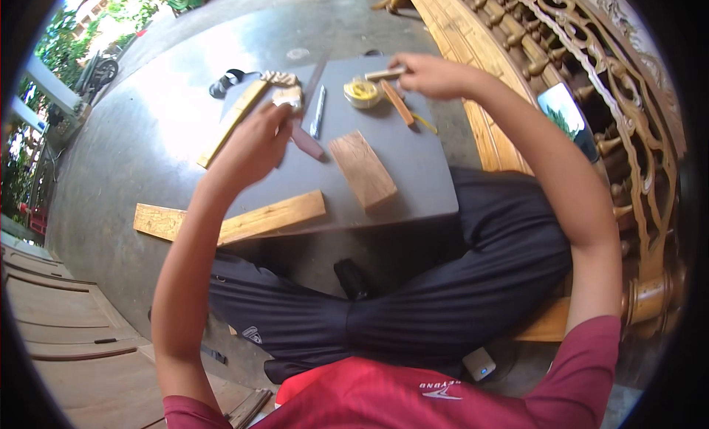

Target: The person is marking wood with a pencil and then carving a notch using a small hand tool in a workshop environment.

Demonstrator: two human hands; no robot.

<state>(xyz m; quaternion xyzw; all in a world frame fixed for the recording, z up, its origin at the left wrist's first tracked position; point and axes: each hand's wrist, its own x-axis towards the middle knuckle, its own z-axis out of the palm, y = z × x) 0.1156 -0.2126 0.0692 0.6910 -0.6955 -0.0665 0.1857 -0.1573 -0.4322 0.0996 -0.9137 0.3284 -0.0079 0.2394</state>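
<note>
My left hand (255, 145) reaches over the left part of a grey tabletop (421, 174). Its fingers are closed at a small pale block (286, 97); blur hides whether the block is lifted. Beside this hand lies a tool with a dull pink handle (306, 142) and a long dark blade (316, 78). At the far right of the table, my right hand (432, 76) pinches a short pale wooden stick (385, 74). Just below that stick sit a round clear case with yellow inside (362, 94) and an orange-brown wooden strip (397, 104).
A thick wooden block (363, 170) lies mid-table, with a flat board (273, 216) across the near left edge. A slim pen-like item (318, 111) and a long wooden strip (235, 122) lie farther back. A carved wooden bench (473, 82) bearing a phone (565, 119) stands at right.
</note>
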